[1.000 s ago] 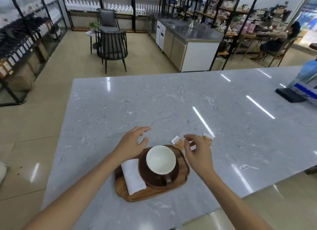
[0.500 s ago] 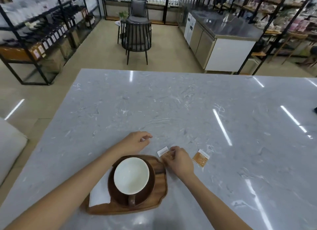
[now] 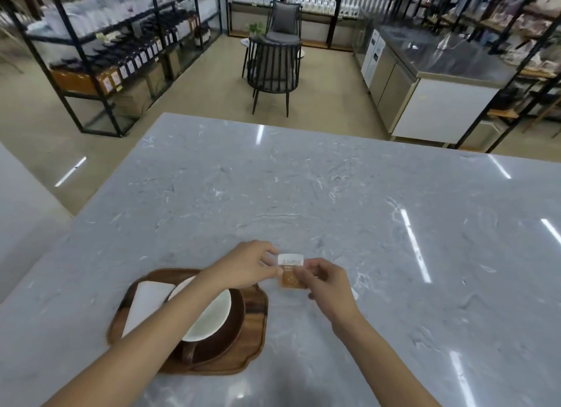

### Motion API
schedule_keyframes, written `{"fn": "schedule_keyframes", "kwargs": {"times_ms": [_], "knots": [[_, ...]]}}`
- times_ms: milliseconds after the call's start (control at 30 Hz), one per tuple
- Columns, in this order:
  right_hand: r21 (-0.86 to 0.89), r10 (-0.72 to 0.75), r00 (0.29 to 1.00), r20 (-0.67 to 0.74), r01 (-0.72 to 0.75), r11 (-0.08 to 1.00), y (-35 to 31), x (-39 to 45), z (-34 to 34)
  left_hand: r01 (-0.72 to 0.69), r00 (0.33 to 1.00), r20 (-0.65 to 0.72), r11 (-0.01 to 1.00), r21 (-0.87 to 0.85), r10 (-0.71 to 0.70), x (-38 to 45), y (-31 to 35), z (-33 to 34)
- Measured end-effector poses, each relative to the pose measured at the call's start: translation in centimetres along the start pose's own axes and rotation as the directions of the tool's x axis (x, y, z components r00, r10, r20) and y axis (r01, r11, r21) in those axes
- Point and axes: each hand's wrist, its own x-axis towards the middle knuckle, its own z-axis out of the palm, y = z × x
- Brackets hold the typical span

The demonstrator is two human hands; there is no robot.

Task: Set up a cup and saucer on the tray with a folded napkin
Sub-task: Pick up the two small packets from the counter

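**Tray setting, cup and saucer with napkin: condition at this moment**

While the tray itself looks fully laid, both hands are busy with an extra item beside it.

Tray (image 3: 255, 321): dark wood, wavy rim, resting on the grey marble counter (image 3: 303, 194) close to the person's edge.

Saucer (image 3: 233, 324): dark brown, seated on the tray, right of centre.

Cup (image 3: 212, 318): white inside, dark outside, standing upright on the saucer with its handle toward the person; partly hidden by the left forearm.

Napkin (image 3: 145, 303): white, folded to a long rectangle, lying flat on the tray's left part, just beside the saucer.

Packet (image 3: 290, 270): small sachet, white band at the top and orange-brown below, held up just beyond the tray's right far corner. Print too small to read.

Left hand (image 3: 246, 267): thumb and fingers pinched together on the packet's left edge.

Right hand (image 3: 328, 285): fingertips closed on the packet's right side and lower part.

Progress, as judged: the three named pieces are already in place, so the stated task appears essentially complete. What remains seems to be an accessory step only, probably placing the packet on the tray or saucer, though opening it cannot be excluded. No second packet is visible.
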Motion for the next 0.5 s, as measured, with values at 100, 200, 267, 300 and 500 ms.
{"fn": "schedule_keyframes", "kwargs": {"times_ms": [100,200,267,300,500], "knots": [[0.142,-0.021,0.998,0.054,0.013,0.990,-0.9,-1.5,-1.5,-0.033,0.997,-0.077,0.956,-0.290,0.011,-1.0,1.1,1.5],[0.220,-0.034,0.995,0.095,0.012,0.976,-0.9,-2.8,-2.4,-0.065,0.992,-0.123,0.891,-0.449,0.010,-2.2,2.0,3.3],[0.237,-0.031,0.993,0.118,0.002,0.971,-0.3,-3.3,-2.9,-0.089,0.987,-0.158,0.879,-0.468,0.016,-2.8,2.0,4.6],[0.234,-0.025,0.991,0.130,-0.007,0.972,0.1,-3.5,-3.1,-0.091,0.985,-0.174,0.877,-0.473,0.009,-3.1,1.9,5.1],[-0.050,-0.022,0.993,-0.116,0.016,0.999,4.4,-2.0,-5.9,-0.001,0.968,-0.210,0.830,-0.558,-0.140,-4.0,0.9,7.9]]}}
